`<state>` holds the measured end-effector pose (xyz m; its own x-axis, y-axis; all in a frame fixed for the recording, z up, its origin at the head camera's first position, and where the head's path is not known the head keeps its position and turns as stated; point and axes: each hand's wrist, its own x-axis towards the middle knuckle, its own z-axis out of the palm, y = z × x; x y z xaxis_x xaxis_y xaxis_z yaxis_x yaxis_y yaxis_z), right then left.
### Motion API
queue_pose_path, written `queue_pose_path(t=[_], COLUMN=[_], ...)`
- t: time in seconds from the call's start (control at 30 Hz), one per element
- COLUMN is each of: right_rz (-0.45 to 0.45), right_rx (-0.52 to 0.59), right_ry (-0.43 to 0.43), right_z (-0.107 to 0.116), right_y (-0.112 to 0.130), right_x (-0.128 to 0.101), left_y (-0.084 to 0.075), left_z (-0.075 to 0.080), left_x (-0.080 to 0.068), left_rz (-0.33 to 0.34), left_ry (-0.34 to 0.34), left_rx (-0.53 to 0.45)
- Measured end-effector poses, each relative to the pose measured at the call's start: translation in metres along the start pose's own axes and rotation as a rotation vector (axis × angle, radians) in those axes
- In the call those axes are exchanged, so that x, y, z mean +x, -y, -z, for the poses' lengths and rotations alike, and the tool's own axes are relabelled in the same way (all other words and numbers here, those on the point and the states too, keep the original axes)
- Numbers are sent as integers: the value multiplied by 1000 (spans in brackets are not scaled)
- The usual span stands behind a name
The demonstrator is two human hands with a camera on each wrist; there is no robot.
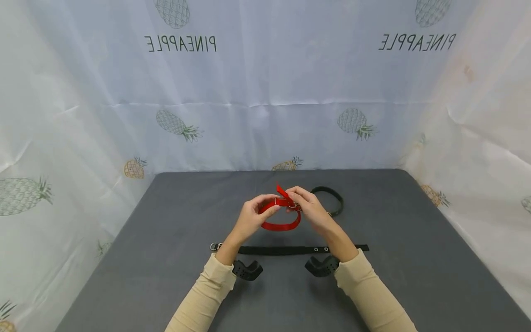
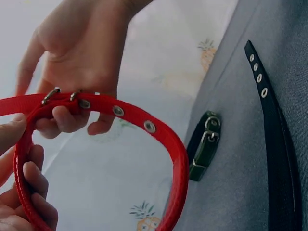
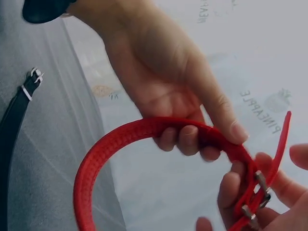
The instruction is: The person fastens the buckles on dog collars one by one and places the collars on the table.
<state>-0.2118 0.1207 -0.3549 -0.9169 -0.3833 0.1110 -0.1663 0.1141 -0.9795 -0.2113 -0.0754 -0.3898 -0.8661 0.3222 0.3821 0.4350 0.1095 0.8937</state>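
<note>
Both hands hold a red collar, formed into a loop and raised above the table. My left hand grips its band at the left, with thumb in front and fingers curled behind, as the right wrist view shows. At the metal buckle, my right hand pinches the collar. The strap's tail passes through the buckle and sticks out free. Metal-ringed holes line the band beside the buckle.
A black collar lies stretched flat across the grey table, below the forearms. Behind the right hand lies a dark green collar, buckled into a loop. White curtains with pineapple prints enclose the table's back and sides.
</note>
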Motion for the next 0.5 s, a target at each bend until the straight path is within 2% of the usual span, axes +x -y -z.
queue_pose_path(t=[0.1,0.23,0.37,0.5], right_rz=[1,9,46,88], right_rx=[-39,-20,6,34], right_ry=[24,32,40,43], right_z=[-2,-5,-7,-6], right_y=[-1,-5,-8,-6], right_x=[-1,-3,-5,-5], left_y=[0,0,0,-2], left_z=[-1,-1,1,2], left_x=[-3,-8,-10,-6], left_rz=[-32,-68,-100,-163], left_ry=[-3,-13,-17,-29], left_rx=[50,116,131,149])
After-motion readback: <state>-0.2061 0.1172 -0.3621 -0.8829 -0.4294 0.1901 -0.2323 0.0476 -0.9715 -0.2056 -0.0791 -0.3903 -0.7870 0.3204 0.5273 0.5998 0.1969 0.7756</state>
